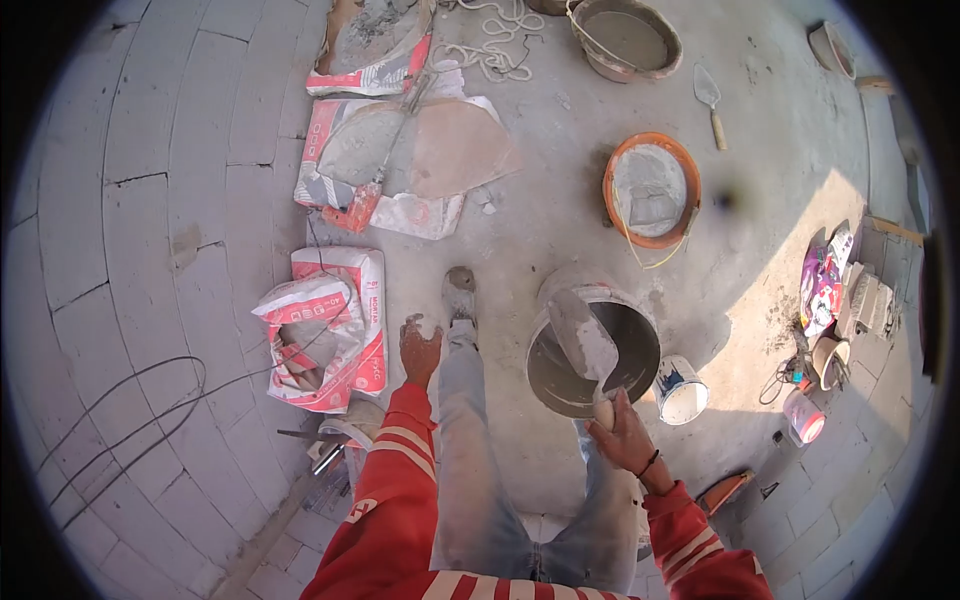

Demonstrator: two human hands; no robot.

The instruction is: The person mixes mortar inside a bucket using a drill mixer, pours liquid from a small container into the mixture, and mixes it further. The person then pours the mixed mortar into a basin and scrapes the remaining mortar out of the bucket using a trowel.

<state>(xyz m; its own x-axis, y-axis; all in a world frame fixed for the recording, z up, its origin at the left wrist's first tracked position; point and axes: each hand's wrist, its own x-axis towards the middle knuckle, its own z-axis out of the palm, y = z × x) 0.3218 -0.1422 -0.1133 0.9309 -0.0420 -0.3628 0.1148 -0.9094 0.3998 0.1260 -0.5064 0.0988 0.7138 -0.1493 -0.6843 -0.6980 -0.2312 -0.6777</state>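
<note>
My right hand (pixel 625 437) is closed round the handle of a trowel (pixel 582 335). The trowel's blade, with pale material on it, lies over the mouth of a large bucket (pixel 640 345). Grey matter lines the inside of that bucket. My left hand (pixel 420 350) is raised above my leg with its fingers apart and nothing in it. To its left an opened mortar bag (pixel 312 330) rests against another mortar bag (pixel 370 290).
An orange-rimmed bucket (pixel 652 138) holds pale powder. A mortar tub (pixel 628 40) and a pointed trowel (pixel 707 90) are farther off. A small white bucket (pixel 682 392) stands right of the large one. A mixer tool (pixel 352 207) lies on bags at upper left, its cable trailing.
</note>
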